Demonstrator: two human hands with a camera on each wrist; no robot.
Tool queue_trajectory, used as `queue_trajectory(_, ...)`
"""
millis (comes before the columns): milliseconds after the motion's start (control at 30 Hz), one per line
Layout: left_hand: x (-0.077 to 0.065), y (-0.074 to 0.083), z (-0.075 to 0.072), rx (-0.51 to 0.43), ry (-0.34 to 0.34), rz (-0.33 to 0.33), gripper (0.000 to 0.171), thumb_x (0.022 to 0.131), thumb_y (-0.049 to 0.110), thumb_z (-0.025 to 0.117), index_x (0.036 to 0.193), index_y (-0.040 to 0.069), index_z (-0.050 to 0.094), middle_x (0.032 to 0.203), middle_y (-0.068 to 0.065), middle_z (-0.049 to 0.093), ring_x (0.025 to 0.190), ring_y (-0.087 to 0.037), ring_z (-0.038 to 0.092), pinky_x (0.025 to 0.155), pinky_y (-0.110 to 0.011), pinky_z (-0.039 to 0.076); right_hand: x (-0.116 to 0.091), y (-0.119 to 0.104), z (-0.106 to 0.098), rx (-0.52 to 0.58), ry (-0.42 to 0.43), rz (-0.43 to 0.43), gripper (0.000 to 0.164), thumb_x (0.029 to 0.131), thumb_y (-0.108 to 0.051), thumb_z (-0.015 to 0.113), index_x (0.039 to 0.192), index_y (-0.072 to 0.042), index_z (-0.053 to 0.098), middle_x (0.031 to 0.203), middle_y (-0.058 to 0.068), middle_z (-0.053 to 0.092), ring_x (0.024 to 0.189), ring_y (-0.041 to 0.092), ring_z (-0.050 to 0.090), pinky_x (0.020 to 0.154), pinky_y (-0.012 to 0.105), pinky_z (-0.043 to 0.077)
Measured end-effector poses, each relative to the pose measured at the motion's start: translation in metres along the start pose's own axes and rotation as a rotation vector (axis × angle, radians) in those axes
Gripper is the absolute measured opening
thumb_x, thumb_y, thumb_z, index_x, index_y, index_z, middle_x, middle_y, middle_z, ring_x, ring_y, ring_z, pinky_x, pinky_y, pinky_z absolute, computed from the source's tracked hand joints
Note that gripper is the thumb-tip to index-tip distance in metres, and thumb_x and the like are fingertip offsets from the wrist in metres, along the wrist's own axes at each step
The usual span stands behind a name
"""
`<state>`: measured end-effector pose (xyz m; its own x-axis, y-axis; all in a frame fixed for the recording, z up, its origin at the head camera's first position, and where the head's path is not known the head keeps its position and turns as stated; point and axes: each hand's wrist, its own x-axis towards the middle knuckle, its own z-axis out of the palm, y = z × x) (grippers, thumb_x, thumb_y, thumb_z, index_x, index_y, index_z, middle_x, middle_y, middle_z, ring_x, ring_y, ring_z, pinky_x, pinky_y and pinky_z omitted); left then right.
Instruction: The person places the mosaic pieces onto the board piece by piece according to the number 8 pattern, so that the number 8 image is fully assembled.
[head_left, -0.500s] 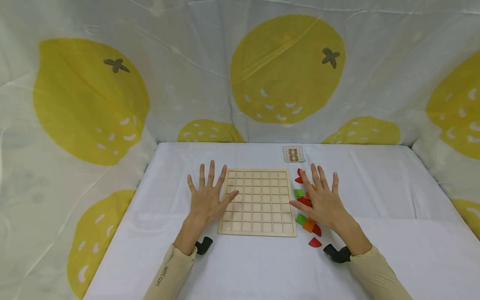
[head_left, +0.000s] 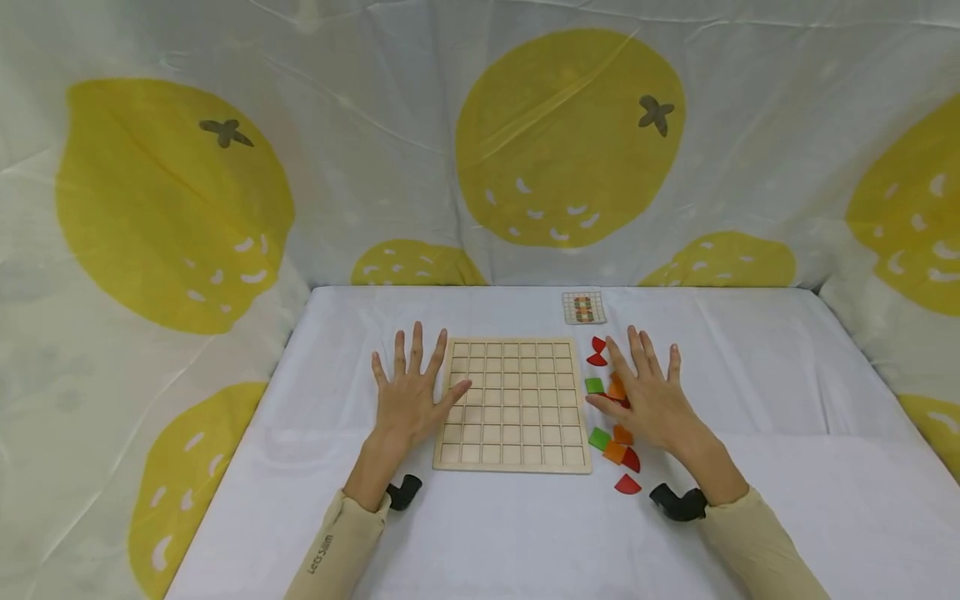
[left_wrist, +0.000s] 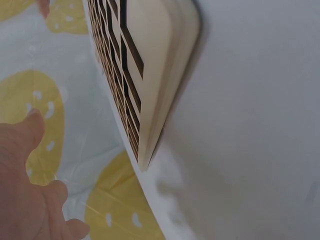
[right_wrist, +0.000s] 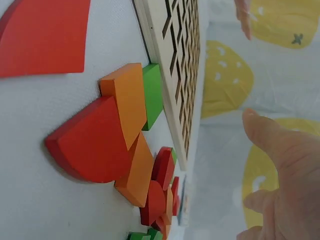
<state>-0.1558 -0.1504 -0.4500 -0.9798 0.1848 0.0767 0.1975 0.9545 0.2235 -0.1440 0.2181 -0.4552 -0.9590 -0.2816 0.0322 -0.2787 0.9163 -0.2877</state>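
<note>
A square wooden grid board (head_left: pixel 513 406) lies flat on the white cloth between the hands. Fingers spread and holding nothing, my left hand (head_left: pixel 408 404) hovers over the board's left edge, its thumb overlapping the first columns of cells in the head view. My right hand (head_left: pixel 654 407), also spread and bare, is above a loose group of coloured blocks to the right of the board. Among them are red quarter-round blocks (right_wrist: pixel 90 142), orange square blocks (right_wrist: pixel 131 102) and green square blocks (right_wrist: pixel 152 95). Part of the group is hidden under the right hand.
A small card (head_left: pixel 583 308) printed with a coloured grid pattern lies behind the board's far right corner. One red quarter-round block (head_left: pixel 627 484) sits apart, nearest the front. Behind the table hangs a pale curtain (head_left: pixel 360 150) with large yellow lemons.
My right hand has shifted slightly right, uncovering a little more of the blocks. The left hand stays nearly in place over the board's left edge. The whole head view has slid slightly.
</note>
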Motion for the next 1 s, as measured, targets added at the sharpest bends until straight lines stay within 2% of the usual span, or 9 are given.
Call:
queue_trajectory(200,0.0,-0.004,-0.002,0.01,-0.017,-0.02,0.087,0.1,0.071,0.044,0.168,0.029,0.007,0.171,-0.023,0.015,0.156,-0.048,0.021,0.119,-0.077,0.012,0.001,0.004,-0.004,0.028,-0.023,0.004,0.097,0.097,-0.057,0.062,0.166,-0.005,0.016,0.171,0.029,-0.002,0.158,0.051,0.001,0.117,0.077,-0.009)
queue_trajectory(300,0.0,-0.004,-0.002,0.018,-0.02,-0.027,0.087,0.1,0.071,0.044,0.168,0.03,0.009,0.165,-0.027,0.03,0.146,-0.049,0.04,0.114,-0.074,0.028,0.002,0.007,-0.004,0.046,-0.042,0.011,0.097,0.097,-0.055,0.064,0.165,-0.004,0.018,0.171,0.029,-0.002,0.157,0.052,0.001,0.116,0.077,-0.01)
queue_trajectory(367,-0.001,-0.005,-0.003,0.023,-0.017,-0.03,0.087,0.1,0.071,0.046,0.168,0.03,0.011,0.157,-0.029,0.042,0.134,-0.047,0.05,0.105,-0.068,0.041,0.002,0.009,-0.004,0.057,-0.056,0.012,0.096,0.098,-0.054,0.064,0.165,-0.004,0.018,0.17,0.03,-0.002,0.157,0.052,0.002,0.116,0.078,-0.01)
queue_trajectory(433,-0.001,-0.005,-0.002,0.039,-0.008,-0.025,0.087,0.099,0.07,0.048,0.168,0.028,0.014,0.138,-0.029,0.054,0.115,-0.043,0.058,0.085,-0.055,0.049,0.003,0.013,-0.004,0.077,-0.073,0.011,0.094,0.098,-0.054,0.064,0.165,-0.005,0.019,0.17,0.03,-0.001,0.157,0.052,0.003,0.116,0.078,-0.009)
queue_trajectory(533,-0.002,-0.007,-0.002,0.041,-0.025,-0.014,0.086,0.099,0.066,0.053,0.167,0.025,0.02,0.109,-0.025,0.056,0.088,-0.033,0.054,0.064,-0.039,0.043,0.003,0.019,-0.003,0.135,-0.097,-0.008,0.091,0.096,-0.05,0.069,0.164,-0.008,0.026,0.171,0.029,0.004,0.157,0.051,0.006,0.117,0.077,-0.006)
queue_trajectory(667,-0.003,-0.012,-0.004,-0.046,-0.15,-0.004,0.085,0.099,0.06,0.059,0.167,0.023,0.023,0.099,-0.022,0.056,0.072,-0.025,0.049,0.057,-0.035,0.042,0.003,0.026,-0.003,0.244,-0.122,-0.056,0.079,0.09,-0.038,0.08,0.156,-0.008,0.046,0.169,0.027,0.016,0.155,0.05,0.016,0.12,0.075,0.0)
queue_trajectory(833,-0.004,-0.021,-0.007,-0.172,-0.325,0.007,0.095,0.092,0.056,0.072,0.166,0.024,0.023,0.106,-0.022,0.069,0.087,-0.027,0.062,0.073,-0.044,0.051,0.004,0.03,-0.002,0.284,-0.102,-0.098,0.061,0.087,-0.028,0.085,0.141,-0.008,0.065,0.161,0.025,0.036,0.145,0.051,0.034,0.115,0.075,0.024)
queue_trajectory(900,-0.003,-0.024,-0.007,-0.198,-0.363,0.009,0.101,0.088,0.056,0.077,0.166,0.025,0.023,0.097,-0.018,0.071,0.091,-0.026,0.061,0.076,-0.043,0.05,0.005,0.031,-0.001,0.286,-0.082,-0.093,0.054,0.085,-0.026,0.086,0.134,-0.009,0.07,0.154,0.023,0.045,0.139,0.049,0.04,0.11,0.072,0.033)
queue_trajectory(1000,-0.001,-0.027,-0.007,-0.229,-0.393,0.002,0.105,0.083,0.055,0.082,0.166,0.028,0.023,0.079,-0.01,0.063,0.083,-0.022,0.056,0.072,-0.037,0.044,0.006,0.031,0.001,0.287,-0.053,-0.074,0.044,0.082,-0.025,0.089,0.122,-0.011,0.077,0.136,0.017,0.057,0.125,0.038,0.048,0.102,0.057,0.046)
